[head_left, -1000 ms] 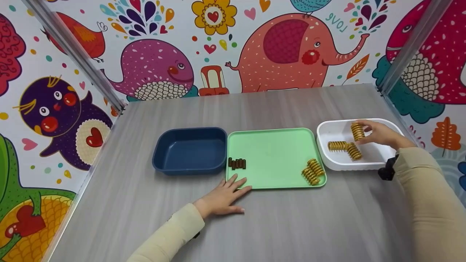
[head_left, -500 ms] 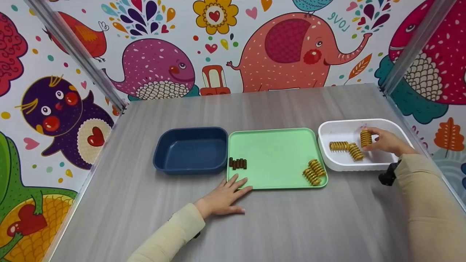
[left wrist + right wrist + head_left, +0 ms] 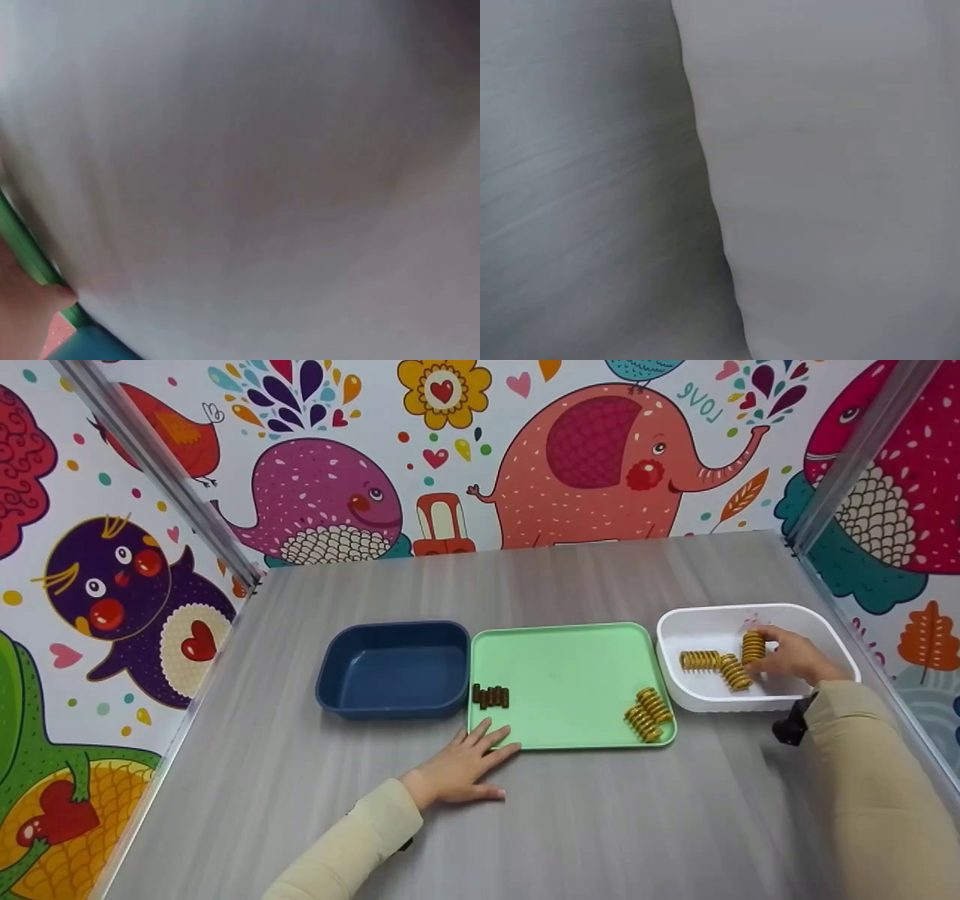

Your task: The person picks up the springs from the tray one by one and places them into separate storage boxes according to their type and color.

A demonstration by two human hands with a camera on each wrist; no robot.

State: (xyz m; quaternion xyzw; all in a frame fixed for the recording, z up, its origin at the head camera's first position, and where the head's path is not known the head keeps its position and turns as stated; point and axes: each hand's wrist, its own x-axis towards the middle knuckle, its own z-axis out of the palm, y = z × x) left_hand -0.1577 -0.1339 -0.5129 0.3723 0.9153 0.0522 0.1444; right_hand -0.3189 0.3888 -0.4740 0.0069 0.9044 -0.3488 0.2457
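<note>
My right hand [image 3: 795,656] reaches into the white basin [image 3: 757,705] and pinches a gold ridged cylinder [image 3: 754,647] between thumb and fingers, upright in the head view. Two more gold ridged cylinders [image 3: 700,661] lie just left of it in the basin. My left hand [image 3: 454,769] rests with fingers spread over the front left edge of the green tray [image 3: 562,660]. On that tray, several small dark brown cylinders [image 3: 491,697] stand in a row at the left, and two gold ridged pieces [image 3: 648,715] lie at the right. The right wrist view shows only the basin's outer wall [image 3: 840,187] and tabletop.
A dark blue basin [image 3: 392,709] stands left of the tray, close against it. All three containers line up across the grey wood-grain table [image 3: 525,840]. Behind rises a wall with cartoon animals [image 3: 585,472], with metal posts [image 3: 862,457] at both corners.
My right hand has shifted a little to the right and lower inside the white basin, with the gold ridged cylinder in its fingers. The left hand has stayed in place.
</note>
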